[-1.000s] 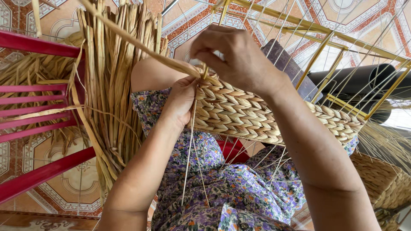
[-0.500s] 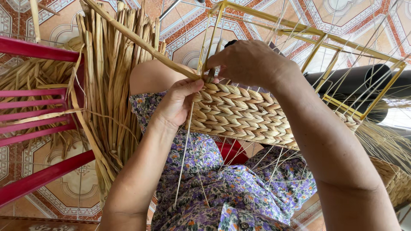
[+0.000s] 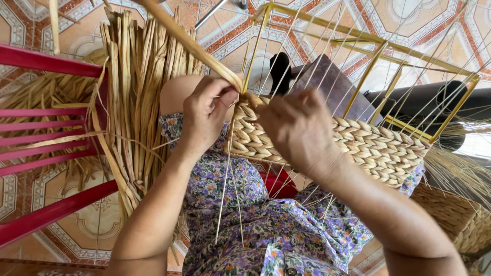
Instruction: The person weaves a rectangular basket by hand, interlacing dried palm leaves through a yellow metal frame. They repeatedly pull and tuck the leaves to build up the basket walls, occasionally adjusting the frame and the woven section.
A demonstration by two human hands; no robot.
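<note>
**Weave in hand on wire frame**

The left hand (image 3: 207,115) is pinching a flat, pale straw strand (image 3: 189,43) at the top edge of the weave (image 3: 368,148). The right hand (image 3: 299,130) is lying curled over the plaited band, fingers closed against it; whether it is gripping a strand cannot be told. The weave, coarse and braided, is wrapping a yellow wire frame (image 3: 358,38) above the lap. Dry straw bundle (image 3: 135,97) is hanging beside a red chair (image 3: 48,66).
</note>
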